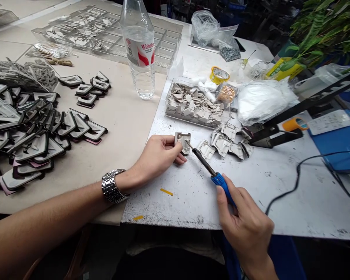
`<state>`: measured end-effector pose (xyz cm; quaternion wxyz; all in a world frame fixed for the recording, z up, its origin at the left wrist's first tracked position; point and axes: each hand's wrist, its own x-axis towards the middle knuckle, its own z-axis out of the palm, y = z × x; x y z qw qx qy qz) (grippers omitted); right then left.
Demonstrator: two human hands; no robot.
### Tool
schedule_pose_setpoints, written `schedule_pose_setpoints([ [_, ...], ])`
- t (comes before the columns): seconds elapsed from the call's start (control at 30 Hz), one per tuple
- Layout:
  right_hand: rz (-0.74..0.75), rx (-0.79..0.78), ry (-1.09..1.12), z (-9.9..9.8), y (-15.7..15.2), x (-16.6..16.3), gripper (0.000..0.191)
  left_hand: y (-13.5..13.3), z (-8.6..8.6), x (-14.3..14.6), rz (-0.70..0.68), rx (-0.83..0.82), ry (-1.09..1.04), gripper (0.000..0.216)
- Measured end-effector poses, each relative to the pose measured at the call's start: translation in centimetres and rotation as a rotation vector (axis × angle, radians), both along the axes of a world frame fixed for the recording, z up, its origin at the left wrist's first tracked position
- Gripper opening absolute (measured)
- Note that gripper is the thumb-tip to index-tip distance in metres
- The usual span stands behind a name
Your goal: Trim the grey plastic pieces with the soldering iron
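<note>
My left hand (157, 155) pinches a small square metal piece (182, 140) between thumb and fingers, just above the white worktop (175, 202). My right hand (245, 221) grips the blue handle of a soldering iron (205, 162), and its thin tip touches or nearly touches that piece. Close to the tip lies a loose heap of similar metal pieces (224, 142). On the tan board (128, 124) left of my wrist spreads a large pile of black-and-silver angular badges (26, 132).
A clear plastic box of grey fragments (192, 105) stands beyond my hands. Further back are a water bottle (138, 50) and a clear compartment tray (105, 35). On the right lie a white plastic bag (264, 101), a black metal stand (275, 134) and a black cable (291, 179).
</note>
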<state>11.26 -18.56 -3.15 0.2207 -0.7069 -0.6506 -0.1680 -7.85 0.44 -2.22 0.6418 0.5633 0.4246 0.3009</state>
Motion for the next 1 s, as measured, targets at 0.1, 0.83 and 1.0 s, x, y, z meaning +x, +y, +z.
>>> schedule_pose_setpoints([
  [0.1, -0.005, -0.002, 0.011, -0.12, -0.02, 0.00, 0.038, -0.03, 0.17, -0.01, 0.001, 0.003, 0.006, 0.032],
  [0.83, -0.004, -0.002, 0.060, -0.52, -0.27, 0.12, 0.036, -0.37, -0.02, 0.14, 0.049, 0.064, -0.006, 0.035],
  [1.0, 0.004, -0.005, 0.015, -0.28, -0.29, 0.11, 0.036, -0.38, -0.25, -0.02, 0.051, 0.082, 0.014, 0.033],
])
